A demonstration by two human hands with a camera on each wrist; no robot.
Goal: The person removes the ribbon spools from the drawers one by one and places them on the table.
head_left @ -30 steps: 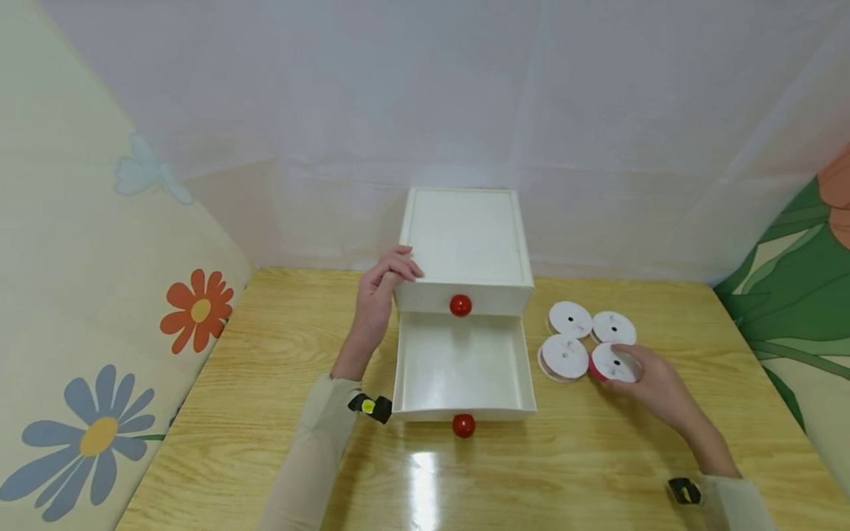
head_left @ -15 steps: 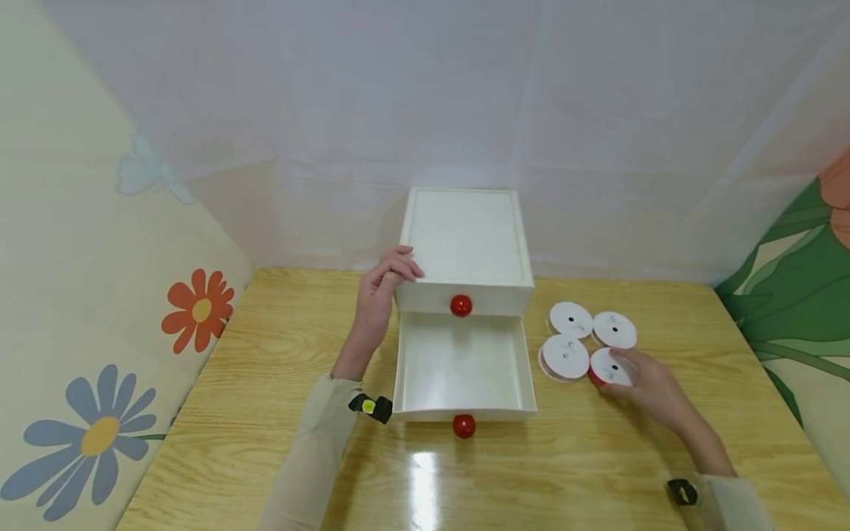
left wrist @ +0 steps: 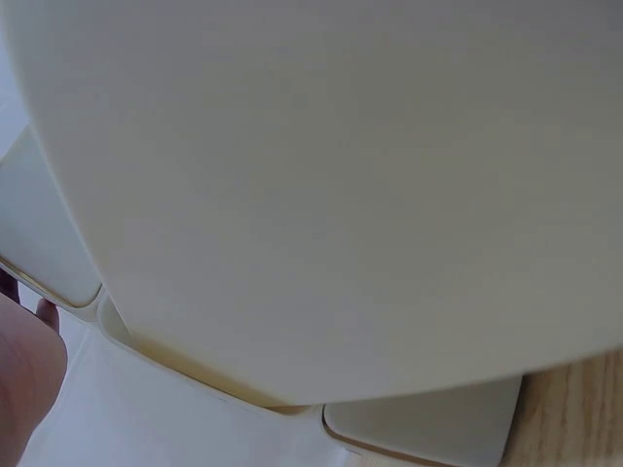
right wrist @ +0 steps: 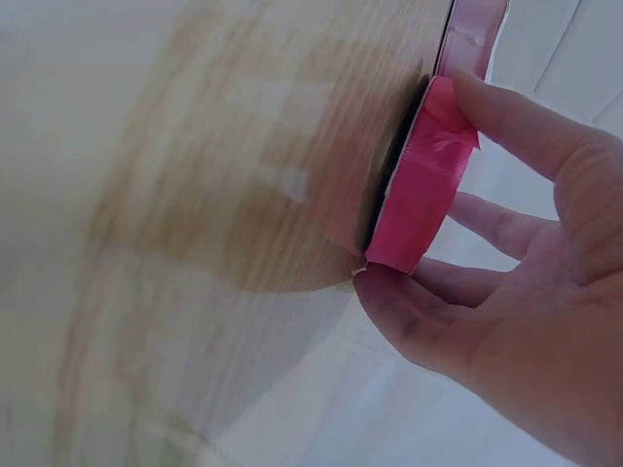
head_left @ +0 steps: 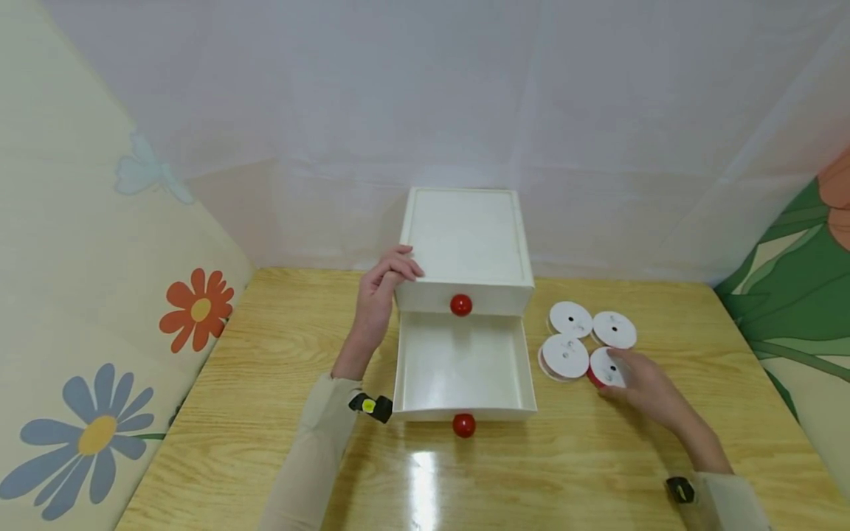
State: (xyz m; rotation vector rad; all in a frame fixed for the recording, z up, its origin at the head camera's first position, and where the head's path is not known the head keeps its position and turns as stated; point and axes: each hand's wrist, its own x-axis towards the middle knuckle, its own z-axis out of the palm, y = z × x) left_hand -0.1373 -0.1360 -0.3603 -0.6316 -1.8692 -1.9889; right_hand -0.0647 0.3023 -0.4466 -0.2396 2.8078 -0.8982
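Pinching the pink-red spool (head_left: 603,367) with my right hand (head_left: 644,385), four o'clock from the cabinet (head_left: 465,232), I remotely rest a relaxed left hand (head_left: 381,284) on its nine-o'clock edge, presumably for steadiness.

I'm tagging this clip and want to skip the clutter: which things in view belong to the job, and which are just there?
Likely part of the job:
- pink ribbon spool, in the right hand
- other three spools, beside it
- white drawer unit, under the left hand
- open lower drawer

Just surroundings:
- flowered panels
- pale backdrop
- black wristbands
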